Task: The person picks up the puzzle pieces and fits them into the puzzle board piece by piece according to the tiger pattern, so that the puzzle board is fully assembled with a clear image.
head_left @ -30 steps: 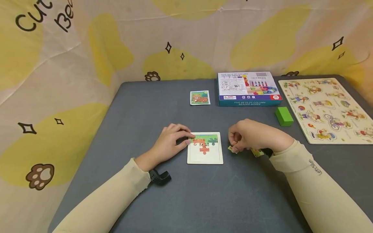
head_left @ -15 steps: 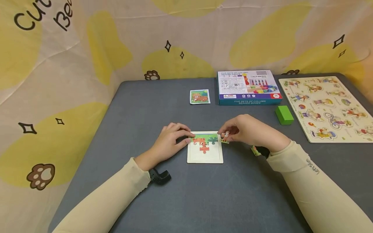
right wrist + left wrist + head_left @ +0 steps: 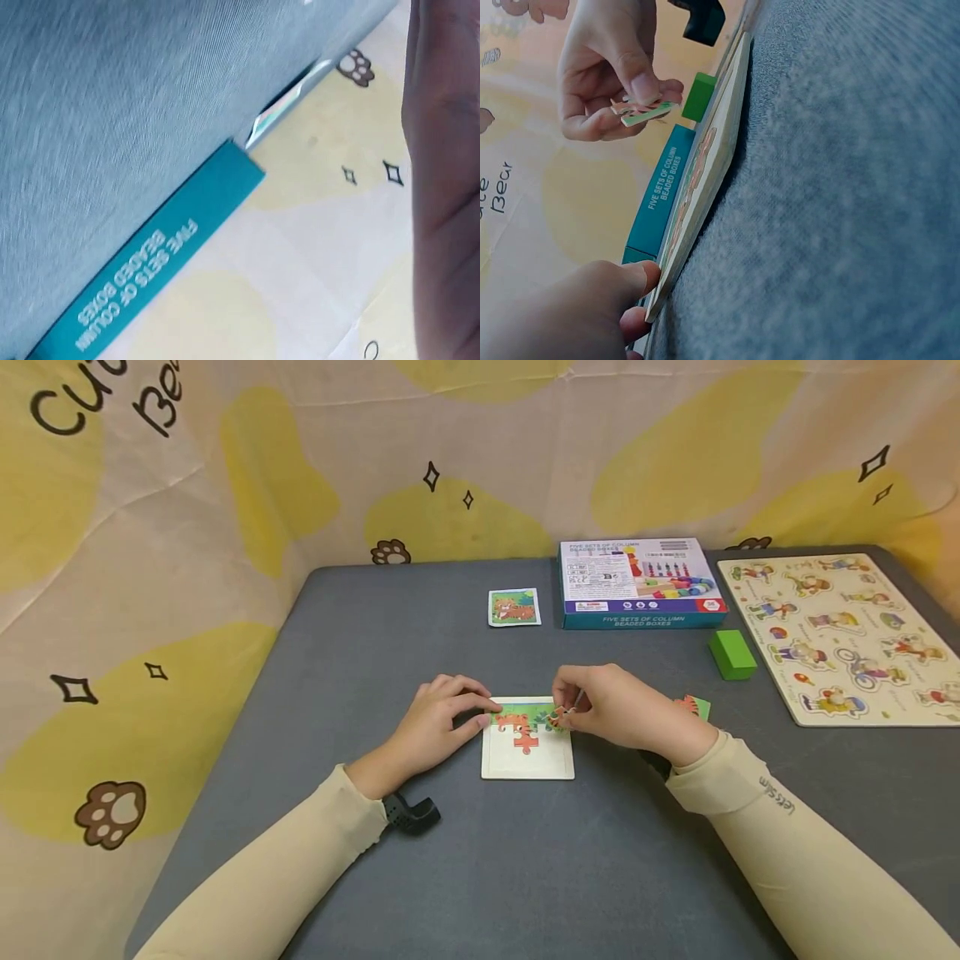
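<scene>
In the head view, a square puzzle board (image 3: 504, 767) lies flat on the table with several tiger-picture pieces (image 3: 525, 739) fitted along its top and middle. My left hand (image 3: 441, 725) holds the board's upper left corner with thumb and forefinger, also visible in the left wrist view. Between the thumb and fingertips of my right hand (image 3: 618, 706) is an orange and green puzzle piece (image 3: 646, 114), tilted just over the board's upper right part. Another puzzle piece (image 3: 702, 706) pokes out behind my right wrist, partly hidden.
A small tiger picture card (image 3: 514, 607) lies behind the board. Farther back are a bead-set box (image 3: 641, 620) and a green block (image 3: 732, 656). On the right lies a large wooden picture board (image 3: 847, 643). A printed cloth (image 3: 510, 435) rises behind the table.
My right hand picked up the puzzle piece from the table right of the board and carried it left, over the board's upper right part. My left hand stays at the corner.
</scene>
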`<move>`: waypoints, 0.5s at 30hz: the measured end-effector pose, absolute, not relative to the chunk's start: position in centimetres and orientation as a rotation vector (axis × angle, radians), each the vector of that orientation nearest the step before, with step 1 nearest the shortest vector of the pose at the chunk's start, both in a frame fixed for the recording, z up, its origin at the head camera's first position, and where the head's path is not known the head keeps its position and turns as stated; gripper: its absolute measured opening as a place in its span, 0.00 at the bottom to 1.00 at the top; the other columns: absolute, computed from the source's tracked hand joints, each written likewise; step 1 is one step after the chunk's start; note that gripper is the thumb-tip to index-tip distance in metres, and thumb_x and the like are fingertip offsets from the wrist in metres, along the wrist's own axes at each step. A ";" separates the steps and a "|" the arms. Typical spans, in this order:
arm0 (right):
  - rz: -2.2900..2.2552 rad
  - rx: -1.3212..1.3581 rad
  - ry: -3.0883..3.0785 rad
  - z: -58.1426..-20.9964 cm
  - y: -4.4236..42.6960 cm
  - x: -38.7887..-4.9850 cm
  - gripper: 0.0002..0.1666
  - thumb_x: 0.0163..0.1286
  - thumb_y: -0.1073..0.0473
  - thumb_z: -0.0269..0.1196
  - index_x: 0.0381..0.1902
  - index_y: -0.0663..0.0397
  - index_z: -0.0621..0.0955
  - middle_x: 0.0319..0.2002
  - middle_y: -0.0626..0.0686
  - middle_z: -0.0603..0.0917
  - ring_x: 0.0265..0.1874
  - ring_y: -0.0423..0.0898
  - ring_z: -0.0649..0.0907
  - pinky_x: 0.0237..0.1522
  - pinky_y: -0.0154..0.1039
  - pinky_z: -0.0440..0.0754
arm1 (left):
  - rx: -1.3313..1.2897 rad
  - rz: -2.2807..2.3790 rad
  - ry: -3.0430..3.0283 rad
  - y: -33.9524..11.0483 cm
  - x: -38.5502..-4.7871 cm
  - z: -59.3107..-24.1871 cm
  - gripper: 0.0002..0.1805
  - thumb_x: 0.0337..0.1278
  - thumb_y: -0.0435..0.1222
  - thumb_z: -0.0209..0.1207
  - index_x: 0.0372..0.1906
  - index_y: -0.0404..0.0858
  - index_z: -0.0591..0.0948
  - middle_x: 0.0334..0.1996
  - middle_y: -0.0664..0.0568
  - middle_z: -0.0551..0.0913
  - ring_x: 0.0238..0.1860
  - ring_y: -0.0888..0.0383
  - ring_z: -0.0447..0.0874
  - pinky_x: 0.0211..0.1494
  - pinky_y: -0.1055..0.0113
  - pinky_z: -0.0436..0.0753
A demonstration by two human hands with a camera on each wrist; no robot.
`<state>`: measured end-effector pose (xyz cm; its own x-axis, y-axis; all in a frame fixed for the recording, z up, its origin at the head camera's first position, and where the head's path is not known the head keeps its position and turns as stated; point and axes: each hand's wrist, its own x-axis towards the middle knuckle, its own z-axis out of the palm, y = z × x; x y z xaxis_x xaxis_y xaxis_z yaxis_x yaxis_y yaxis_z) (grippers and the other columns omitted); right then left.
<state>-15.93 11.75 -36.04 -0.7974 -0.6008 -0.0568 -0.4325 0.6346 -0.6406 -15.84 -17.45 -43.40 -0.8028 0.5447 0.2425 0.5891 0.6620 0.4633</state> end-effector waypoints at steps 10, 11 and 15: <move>-0.975 -0.753 2.581 -36.7 10.9 -15.7 0.08 0.66 0.68 0.74 0.40 0.53 0.85 0.33 0.47 0.86 0.33 0.46 0.82 0.37 0.43 0.81 | -0.953 -0.833 -2.789 -17.6 -15.8 -43.3 0.12 0.74 0.40 0.65 0.56 0.51 0.89 0.58 0.55 0.80 0.59 0.53 0.73 0.62 0.49 0.67; -0.979 -0.755 2.584 -36.7 10.9 -15.7 0.09 0.66 0.68 0.74 0.41 0.53 0.86 0.34 0.47 0.86 0.34 0.47 0.82 0.38 0.43 0.81 | -0.956 -0.835 -2.786 -17.6 -15.8 -43.3 0.12 0.74 0.40 0.65 0.56 0.51 0.89 0.58 0.55 0.80 0.59 0.53 0.73 0.62 0.49 0.67; -0.991 -0.789 2.596 -36.9 10.4 -15.3 0.11 0.66 0.70 0.73 0.45 0.53 0.89 0.39 0.47 0.87 0.37 0.47 0.83 0.40 0.43 0.82 | -0.964 -0.846 -2.775 -17.6 -15.8 -43.4 0.12 0.74 0.39 0.65 0.56 0.50 0.90 0.58 0.55 0.81 0.59 0.52 0.73 0.62 0.49 0.67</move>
<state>-15.34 10.37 -36.93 -0.8212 -0.5691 -0.0409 -0.3972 0.6217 -0.6751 -15.78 -17.59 -43.40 -0.7981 0.5479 0.2506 0.5945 0.6488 0.4750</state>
